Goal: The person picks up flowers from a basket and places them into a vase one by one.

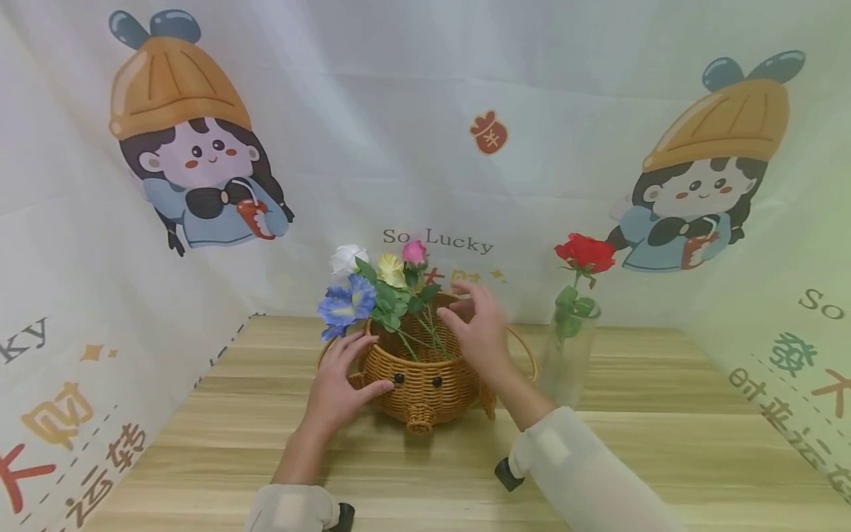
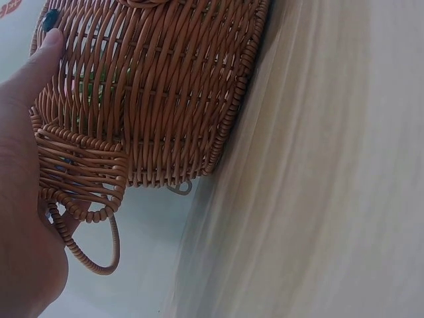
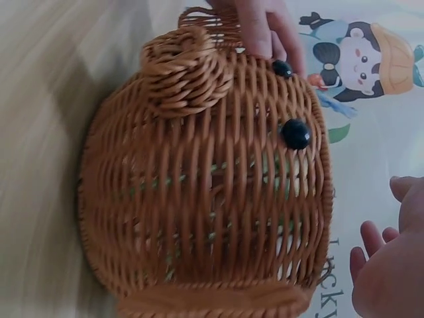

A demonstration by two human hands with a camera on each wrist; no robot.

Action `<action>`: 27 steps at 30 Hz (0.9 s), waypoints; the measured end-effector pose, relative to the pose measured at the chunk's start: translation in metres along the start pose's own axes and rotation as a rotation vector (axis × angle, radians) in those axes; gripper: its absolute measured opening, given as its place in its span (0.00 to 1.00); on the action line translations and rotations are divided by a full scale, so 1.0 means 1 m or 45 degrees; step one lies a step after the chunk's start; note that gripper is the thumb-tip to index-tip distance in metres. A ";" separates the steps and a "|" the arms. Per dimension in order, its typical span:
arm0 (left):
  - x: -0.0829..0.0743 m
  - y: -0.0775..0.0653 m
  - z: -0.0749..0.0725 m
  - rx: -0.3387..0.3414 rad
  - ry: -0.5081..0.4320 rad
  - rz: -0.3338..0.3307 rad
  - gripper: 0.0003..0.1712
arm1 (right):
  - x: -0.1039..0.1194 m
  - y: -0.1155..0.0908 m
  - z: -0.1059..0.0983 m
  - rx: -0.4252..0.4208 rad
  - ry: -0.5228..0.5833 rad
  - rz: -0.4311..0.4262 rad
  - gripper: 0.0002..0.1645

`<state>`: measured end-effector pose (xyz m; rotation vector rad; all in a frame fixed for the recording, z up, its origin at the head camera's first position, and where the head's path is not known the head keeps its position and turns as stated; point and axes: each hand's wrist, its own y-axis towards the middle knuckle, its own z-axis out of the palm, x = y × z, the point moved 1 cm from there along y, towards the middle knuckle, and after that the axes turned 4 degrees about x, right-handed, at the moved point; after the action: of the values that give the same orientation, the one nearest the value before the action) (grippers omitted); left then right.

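A brown wicker basket (image 1: 425, 388) with a snout, ears and black bead eyes stands upright on the wooden table. My left hand (image 1: 337, 386) grips its left side, thumb on the front beside an eye and fingers at the rim. In the basket, leaning left, are a white flower (image 1: 349, 260), a blue flower (image 1: 347, 301), a yellow flower (image 1: 391, 270) and a pink rose (image 1: 414, 253). Over the right rim, my right hand (image 1: 484, 332) is held with loosely bent fingers, nothing between them. The right wrist view shows this hand (image 3: 391, 258) apart from the basket wall.
Right of the basket, a clear glass vase (image 1: 570, 362) holds a red rose (image 1: 586, 253). Wooden tabletop (image 1: 638, 443) surrounds both. A white printed cloth (image 1: 372, 148) hangs behind and along the sides.
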<state>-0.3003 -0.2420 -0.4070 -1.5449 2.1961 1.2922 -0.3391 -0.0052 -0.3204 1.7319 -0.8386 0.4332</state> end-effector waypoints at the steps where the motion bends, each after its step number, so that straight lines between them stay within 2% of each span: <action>1: 0.000 0.000 0.000 -0.003 0.005 0.003 0.43 | 0.001 0.002 0.002 0.009 0.010 0.004 0.25; 7: 0.002 0.002 0.000 -0.007 0.013 0.015 0.43 | 0.005 0.013 0.012 0.084 0.092 0.040 0.29; 14: 0.001 0.000 0.000 0.003 -0.003 0.001 0.43 | 0.005 0.019 0.022 0.209 0.177 0.173 0.32; 21: 0.001 -0.001 0.000 0.007 -0.007 0.000 0.43 | -0.003 0.022 0.031 0.304 0.306 0.255 0.36; 27: 0.001 0.000 0.001 0.011 -0.004 -0.004 0.43 | -0.008 0.024 0.035 0.445 0.295 0.345 0.38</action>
<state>-0.3008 -0.2421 -0.4079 -1.5411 2.1934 1.2819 -0.3660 -0.0386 -0.3211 1.8423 -0.8673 0.9926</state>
